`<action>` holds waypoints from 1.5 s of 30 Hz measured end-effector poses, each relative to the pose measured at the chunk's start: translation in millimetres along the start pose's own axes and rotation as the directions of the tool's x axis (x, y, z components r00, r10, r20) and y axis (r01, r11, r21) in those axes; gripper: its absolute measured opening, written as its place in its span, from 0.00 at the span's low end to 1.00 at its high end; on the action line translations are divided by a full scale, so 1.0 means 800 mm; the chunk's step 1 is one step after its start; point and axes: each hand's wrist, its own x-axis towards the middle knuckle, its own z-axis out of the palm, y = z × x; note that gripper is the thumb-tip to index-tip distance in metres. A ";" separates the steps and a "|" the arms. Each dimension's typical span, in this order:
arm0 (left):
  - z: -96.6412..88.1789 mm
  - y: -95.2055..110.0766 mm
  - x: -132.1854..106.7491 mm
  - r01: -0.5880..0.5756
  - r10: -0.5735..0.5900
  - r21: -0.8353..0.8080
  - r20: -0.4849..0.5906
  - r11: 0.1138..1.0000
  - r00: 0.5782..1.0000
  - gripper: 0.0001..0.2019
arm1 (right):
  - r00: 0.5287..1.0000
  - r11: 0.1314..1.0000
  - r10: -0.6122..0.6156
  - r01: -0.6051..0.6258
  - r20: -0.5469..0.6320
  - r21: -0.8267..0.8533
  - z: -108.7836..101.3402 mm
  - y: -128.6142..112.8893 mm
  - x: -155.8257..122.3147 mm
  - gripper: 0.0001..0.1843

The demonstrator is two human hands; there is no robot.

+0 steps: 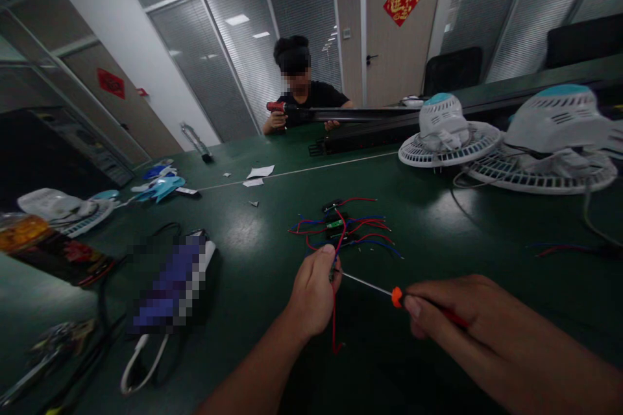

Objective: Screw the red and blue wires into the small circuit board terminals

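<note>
My left hand [314,292] is closed in a pinch on a small part with a red wire [334,327] hanging down from it. My right hand [455,318] grips an orange-handled screwdriver [398,297]. Its thin metal shaft [365,283] points left, and the tip meets the part at my left fingertips. Just beyond my hands, a bundle of red and blue wires with small green circuit boards [341,228] lies on the dark green table [253,240].
Two white fans [450,136] [555,142] lie face down at the right. A pixelated object with a white cable [170,285] sits at the left, with packets and tools beyond it. Across the table a person holds a red power tool [276,107] against a long black bar [370,115].
</note>
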 end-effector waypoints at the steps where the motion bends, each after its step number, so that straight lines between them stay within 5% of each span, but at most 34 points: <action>1: 0.000 0.001 0.000 0.001 -0.001 -0.002 -0.004 1.000 1.000 0.22 | 0.999 1.000 0.006 -0.005 0.038 -0.006 0.000 0.000 0.000 0.25; 4: 0.000 0.005 -0.001 0.008 -0.008 0.009 -0.009 1.000 1.000 0.22 | 0.990 1.000 0.028 -0.026 0.137 -0.013 -0.001 0.002 0.001 0.26; 33: -0.002 -0.005 0.002 0.009 -0.007 0.038 -0.051 0.999 0.999 0.22 | 0.985 0.997 0.063 -0.069 0.159 0.034 -0.003 0.000 0.003 0.21; 45: 0.001 0.003 0.001 0.000 -0.001 -0.026 -0.026 1.000 1.000 0.23 | 0.999 1.000 -0.011 0.011 0.030 0.000 -0.001 0.003 0.001 0.19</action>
